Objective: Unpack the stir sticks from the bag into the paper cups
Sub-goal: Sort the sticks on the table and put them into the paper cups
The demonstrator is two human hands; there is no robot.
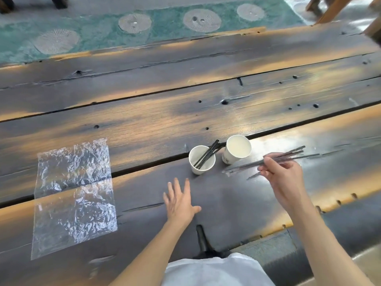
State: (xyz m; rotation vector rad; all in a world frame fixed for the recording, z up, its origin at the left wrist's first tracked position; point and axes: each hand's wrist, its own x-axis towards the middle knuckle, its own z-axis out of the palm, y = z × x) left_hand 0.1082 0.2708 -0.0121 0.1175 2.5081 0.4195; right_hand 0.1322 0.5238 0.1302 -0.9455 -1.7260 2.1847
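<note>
1. While pinched in the right hand [277, 172], loose stir sticks [286, 156] blurred, just right of the far cup [237, 149]; count unclear.
2. Left hand [180, 201] flat, fingers spread, holding nothing, near the near cup [202, 161].
3. Sticks in cup [206, 154] leaning up-right; held ones lying left-to-right.
4. Clear bag [74, 195] flat, well left.

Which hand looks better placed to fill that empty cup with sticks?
The right hand, probably. It already pinches a bundle of stir sticks just beside the empty paper cup. The left hand lies open and flat on the table, holding nothing, nearer the cup with sticks.
</note>
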